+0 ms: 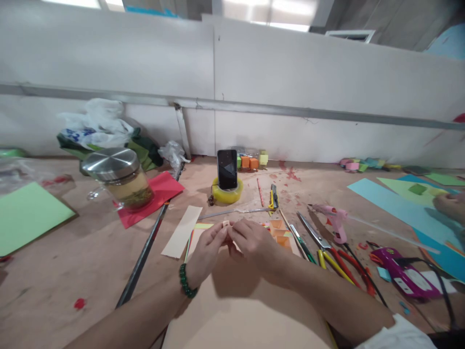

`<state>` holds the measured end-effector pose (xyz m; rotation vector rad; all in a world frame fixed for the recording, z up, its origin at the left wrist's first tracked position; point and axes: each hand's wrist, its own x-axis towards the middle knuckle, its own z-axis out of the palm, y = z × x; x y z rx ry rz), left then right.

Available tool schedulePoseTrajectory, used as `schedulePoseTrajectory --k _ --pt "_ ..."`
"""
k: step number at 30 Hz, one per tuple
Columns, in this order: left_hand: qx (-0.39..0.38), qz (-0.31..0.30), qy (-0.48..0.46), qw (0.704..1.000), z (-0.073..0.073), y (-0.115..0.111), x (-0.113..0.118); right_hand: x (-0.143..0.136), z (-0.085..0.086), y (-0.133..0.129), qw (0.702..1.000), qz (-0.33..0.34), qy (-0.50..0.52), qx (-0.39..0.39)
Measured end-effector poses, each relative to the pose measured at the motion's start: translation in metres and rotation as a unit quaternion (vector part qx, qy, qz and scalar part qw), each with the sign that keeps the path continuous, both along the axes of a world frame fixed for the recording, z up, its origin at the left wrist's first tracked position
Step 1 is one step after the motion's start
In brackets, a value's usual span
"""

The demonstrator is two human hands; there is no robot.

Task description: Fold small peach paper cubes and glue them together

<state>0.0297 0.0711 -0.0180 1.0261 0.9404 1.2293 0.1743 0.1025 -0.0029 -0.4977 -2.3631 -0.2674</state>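
My left hand point(206, 252), with a green bead bracelet on the wrist, and my right hand point(254, 242) meet over the table, both pinching a small pale paper piece point(226, 225) between the fingertips. Under my hands lies a peach paper sheet point(232, 300). A beige paper strip point(182, 230) lies just left of my left hand. Orange folded paper point(279, 233) sits right of my right hand.
A phone point(227, 168) stands in a yellow tape roll point(227, 194). Scissors point(319, 242), a pink glue gun point(336, 223), a purple glue gun point(403, 271) and a utility knife point(273, 196) lie to the right. A glass jar point(121, 178) stands on red paper. Another person's hand point(450, 206) rests on blue paper.
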Motion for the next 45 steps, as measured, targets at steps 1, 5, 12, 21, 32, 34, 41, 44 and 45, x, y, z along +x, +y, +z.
schedulePoseTrajectory --k 1,5,12,21,32,34,41,44,45 --pt "0.01 0.0 0.009 1.0 -0.001 0.001 0.0 0.001 0.002 0.0 0.999 0.015 0.011 -0.045" --pt "0.089 0.018 0.123 0.988 -0.002 0.0 -0.003 0.007 0.013 0.005 0.97 0.015 0.074 -0.231" --pt "0.164 0.01 0.314 0.935 -0.006 -0.006 -0.006 0.011 0.012 0.012 0.929 0.001 0.051 -0.366" --pt "0.136 -0.024 0.231 0.963 -0.002 -0.004 -0.005 0.01 0.016 0.012 0.906 -0.011 0.045 -0.421" --pt "0.086 -0.041 0.082 0.992 0.011 -0.002 -0.004 0.005 0.009 0.024 0.64 0.053 0.286 -0.712" --pt "0.08 -0.031 0.098 0.991 0.008 0.0 -0.003 0.001 0.007 0.021 0.604 0.062 0.281 -0.743" --pt "0.085 0.01 0.26 0.962 -0.007 0.002 -0.005 0.005 0.014 0.009 0.799 -0.011 0.178 -0.574" --pt "0.111 -0.021 0.338 0.934 -0.007 -0.002 -0.006 0.009 0.018 0.01 0.858 -0.014 0.12 -0.499" --pt "0.114 -0.026 0.345 0.931 -0.006 -0.003 -0.005 0.01 0.018 0.01 0.86 0.001 0.111 -0.498"
